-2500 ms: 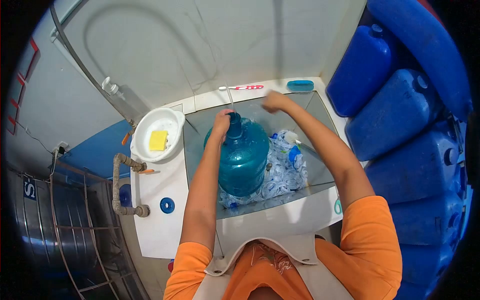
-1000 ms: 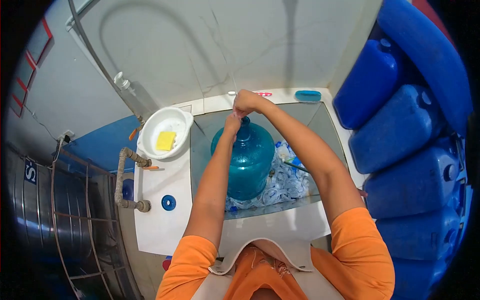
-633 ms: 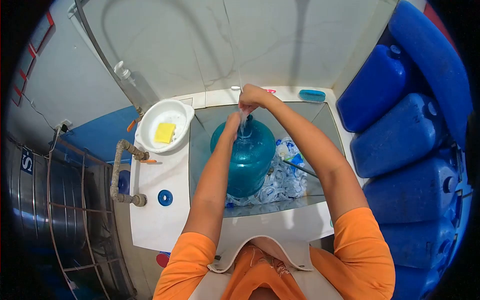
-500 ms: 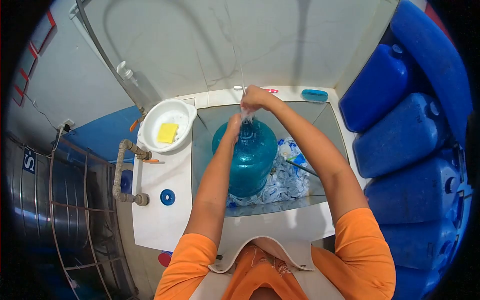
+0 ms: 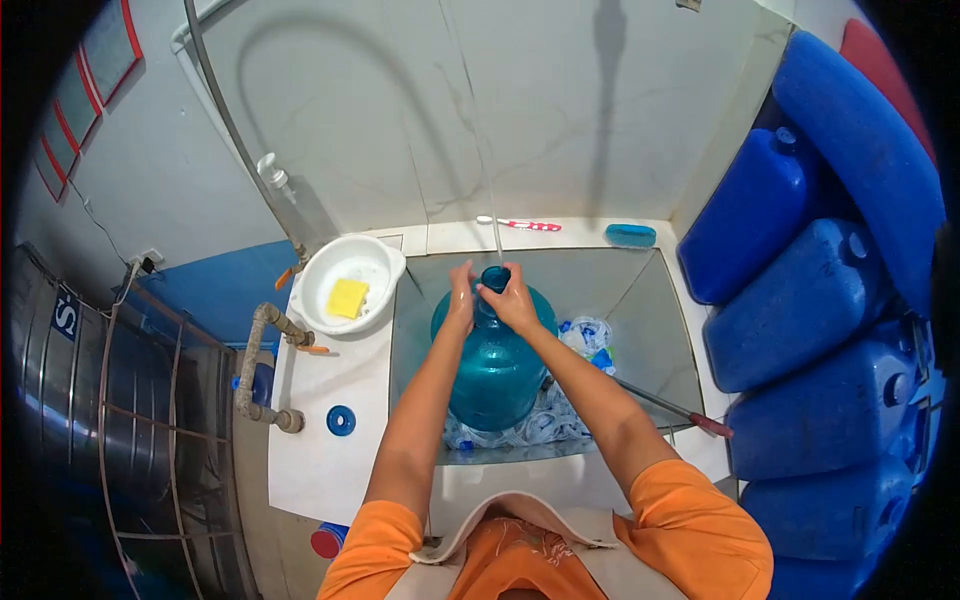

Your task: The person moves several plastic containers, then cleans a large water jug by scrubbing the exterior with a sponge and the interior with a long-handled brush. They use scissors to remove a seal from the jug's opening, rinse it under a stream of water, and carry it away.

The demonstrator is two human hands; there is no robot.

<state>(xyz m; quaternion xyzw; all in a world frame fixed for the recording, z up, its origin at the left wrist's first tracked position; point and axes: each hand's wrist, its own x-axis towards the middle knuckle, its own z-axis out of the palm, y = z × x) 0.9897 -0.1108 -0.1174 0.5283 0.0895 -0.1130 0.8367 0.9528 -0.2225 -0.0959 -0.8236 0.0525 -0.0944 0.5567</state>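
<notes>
A large teal water jug [image 5: 492, 375] stands upright in a glass-sided sink [image 5: 650, 300]. A thin stream of water [image 5: 496, 232] falls from above towards its open mouth. My right hand [image 5: 512, 302] is on the jug's neck, its thumb across the front and its fingers up along the right side. On the left of the neck is my left hand [image 5: 461, 297], fingers stretched upward and apart from the rim. Crumpled clear plastic [image 5: 535, 428] with blue bits lies around the jug's base.
A white basin [image 5: 385, 295] with a yellow sponge [image 5: 348, 298] sits on the left, near a blue ring-shaped cap [image 5: 341, 420]. On the back ledge lie a toothbrush [image 5: 530, 226] and a blue brush [image 5: 630, 235]. A rod [image 5: 655, 400] leans over the right edge beside blue containers [image 5: 800, 310].
My hands have come down from the water stream to either side of the jug's neck, uncovering its mouth and the toothbrush. The view has shifted, and more of the rod shows.
</notes>
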